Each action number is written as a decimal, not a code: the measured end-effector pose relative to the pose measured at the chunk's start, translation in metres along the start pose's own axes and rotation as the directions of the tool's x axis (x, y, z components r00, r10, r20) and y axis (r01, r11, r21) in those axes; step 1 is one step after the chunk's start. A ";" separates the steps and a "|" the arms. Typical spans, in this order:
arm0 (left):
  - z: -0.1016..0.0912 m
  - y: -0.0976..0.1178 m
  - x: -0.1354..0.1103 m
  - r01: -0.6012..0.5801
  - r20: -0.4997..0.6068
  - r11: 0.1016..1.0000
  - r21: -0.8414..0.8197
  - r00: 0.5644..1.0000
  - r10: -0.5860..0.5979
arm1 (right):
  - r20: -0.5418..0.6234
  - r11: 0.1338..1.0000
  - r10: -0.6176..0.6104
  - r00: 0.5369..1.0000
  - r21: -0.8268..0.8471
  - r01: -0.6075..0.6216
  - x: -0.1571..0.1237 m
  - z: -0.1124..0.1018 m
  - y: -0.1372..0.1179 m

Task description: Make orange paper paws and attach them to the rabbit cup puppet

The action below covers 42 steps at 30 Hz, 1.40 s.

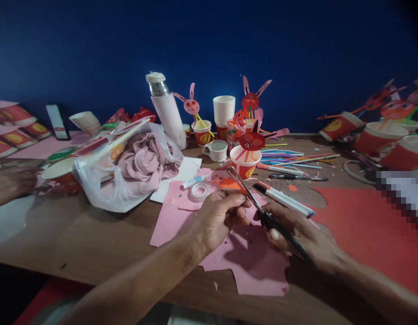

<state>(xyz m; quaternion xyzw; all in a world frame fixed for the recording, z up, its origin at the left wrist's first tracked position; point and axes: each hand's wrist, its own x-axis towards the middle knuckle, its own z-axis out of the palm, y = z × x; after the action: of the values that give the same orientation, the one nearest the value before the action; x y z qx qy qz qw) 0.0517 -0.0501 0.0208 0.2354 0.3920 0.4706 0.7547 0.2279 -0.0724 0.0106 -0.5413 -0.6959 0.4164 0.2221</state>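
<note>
Right hand (297,232): fingers clenched around one pair of scissors (259,207), blades open and pointing to 11 o'clock. Left hand (217,216): fingers pinched shut at the blades; any scrap between them cannot be made out. Both hands are over one pink sheet (256,266) on the counter (76,234), its edges already cut ragged. At 12 o'clock stand three finished cup figures (245,162). Two markers (286,198) lie just beyond the right hand.

Counted: one pair of scissors (263,212), two markers (286,201), one black pen (297,177), one flask (166,110), one roll of tape (199,190), one glue stick (192,182), one phone (56,122), one plastic bag (127,189), one white mug (216,150), two stacks of white cups (224,109), and three paper bunnies (252,141) mid-desk (76,239).
</note>
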 end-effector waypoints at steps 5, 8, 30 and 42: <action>-0.001 0.000 0.000 0.009 -0.003 1.000 -0.012 1.000 -0.009 | 0.060 0.997 0.011 0.998 0.073 -0.015 0.001 -0.003 0.003; -0.001 -0.001 0.001 0.007 -0.009 1.000 -0.010 1.000 -0.007 | 0.110 0.993 -0.001 0.994 0.118 -0.012 0.003 -0.003 0.006; -0.002 -0.001 0.001 -0.004 -0.003 0.997 0.079 1.000 0.004 | 0.273 0.942 -0.076 0.959 0.334 -0.020 0.007 -0.006 0.010; -0.005 -0.001 0.001 -0.015 0.015 0.992 0.125 1.000 0.013 | 0.287 0.922 -0.026 0.957 0.377 -0.088 0.011 -0.014 0.007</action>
<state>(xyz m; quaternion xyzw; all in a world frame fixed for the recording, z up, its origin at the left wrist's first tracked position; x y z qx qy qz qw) 0.0484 -0.0497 0.0168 0.2883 0.4136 0.4488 0.7378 0.2387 -0.0574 0.0113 -0.4317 -0.6164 0.6227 0.2144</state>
